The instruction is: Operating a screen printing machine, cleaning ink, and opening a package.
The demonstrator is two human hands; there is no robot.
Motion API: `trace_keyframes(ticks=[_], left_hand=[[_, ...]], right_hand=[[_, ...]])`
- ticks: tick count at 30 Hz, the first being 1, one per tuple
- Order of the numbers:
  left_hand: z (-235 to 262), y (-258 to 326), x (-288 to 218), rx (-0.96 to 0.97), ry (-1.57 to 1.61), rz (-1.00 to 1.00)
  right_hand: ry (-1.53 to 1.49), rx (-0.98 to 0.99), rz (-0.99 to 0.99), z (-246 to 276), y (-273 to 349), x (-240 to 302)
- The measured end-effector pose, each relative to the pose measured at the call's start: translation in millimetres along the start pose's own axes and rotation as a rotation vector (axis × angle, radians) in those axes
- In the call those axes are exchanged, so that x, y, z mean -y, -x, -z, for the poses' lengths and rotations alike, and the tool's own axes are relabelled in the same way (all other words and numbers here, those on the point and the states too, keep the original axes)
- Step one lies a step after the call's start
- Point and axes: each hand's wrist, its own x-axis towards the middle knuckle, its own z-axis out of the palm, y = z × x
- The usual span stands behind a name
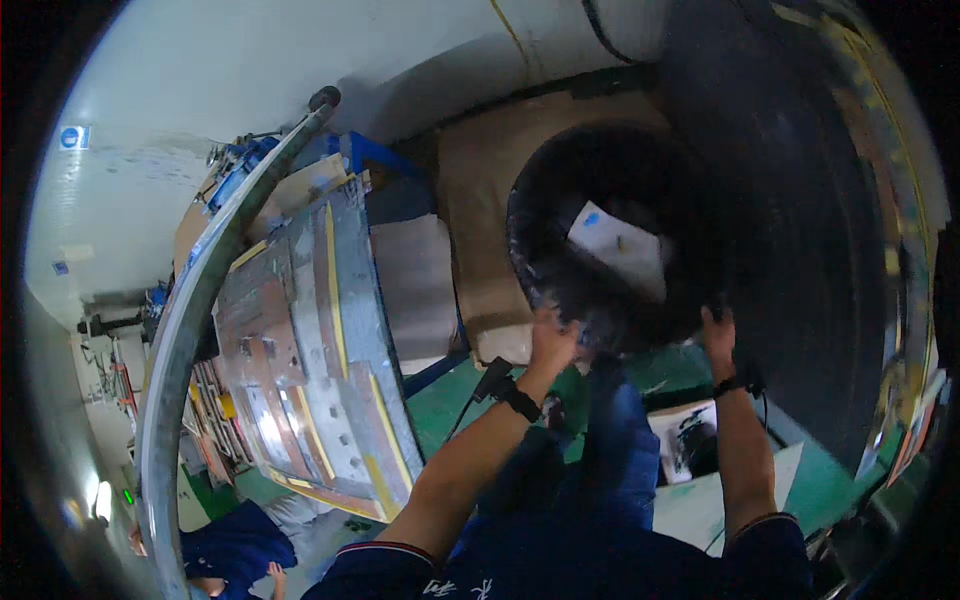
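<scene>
Hands: both grip the near rim of a big black rubber tyre (600,240); the left hand (553,340) is curled over the rim at about 7 o'clock of its opening, the right hand (718,335) clamped on it at about 5 o'clock, fingers hidden behind the rubber.
Far left: a curved grey metal rail (190,300) sweeps from 11 o'clock down to 7 o'clock, with a crouching person in blue (235,550) below it.
Left of centre: a large ribbed metal panel with yellow stripes (310,360) leans close to the left forearm.
Centre: the tyre sits at 1 o'clock, on brown sheeting (480,190), a white paper label (620,245) inside its opening.
Right: a second, larger dark tyre tread (800,220) stands touching or just beside the held one.
Floor: green floor (450,395), with white printed sheets (690,440) by the knees.
Risk, grip: only the rim edge is held, so I judge the rubber could slip from the fingers.
Risk, pinch: the right hand lies near the big tread; a roll could trap it.
Risk, footing: loose sheets underfoot could slide.
Risk, bystander: a dropped tyre might roll toward the crouching person.
</scene>
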Motion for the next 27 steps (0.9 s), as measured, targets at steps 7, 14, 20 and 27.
trace_keyframes(ticks=[7,14,20,27], left_hand=[[83.0,171.0,-44.8,0.777,-0.181,-0.098],[232.8,283.7,-63.8,0.864,0.051,0.02],[328.7,361.7,-62.9,0.427,0.319,-0.048],[318.0,451.7,-5.0,0.143,0.42,0.056]], right_hand=[[-0.421,0.196,-0.079,28.9,171.9,131.9],[-0.331,0.496,-0.128,68.6,292.6,139.8],[0.04,0.608,0.264,58.6,291.9,94.4],[-0.072,0.849,0.042,27.5,276.2,80.6]])
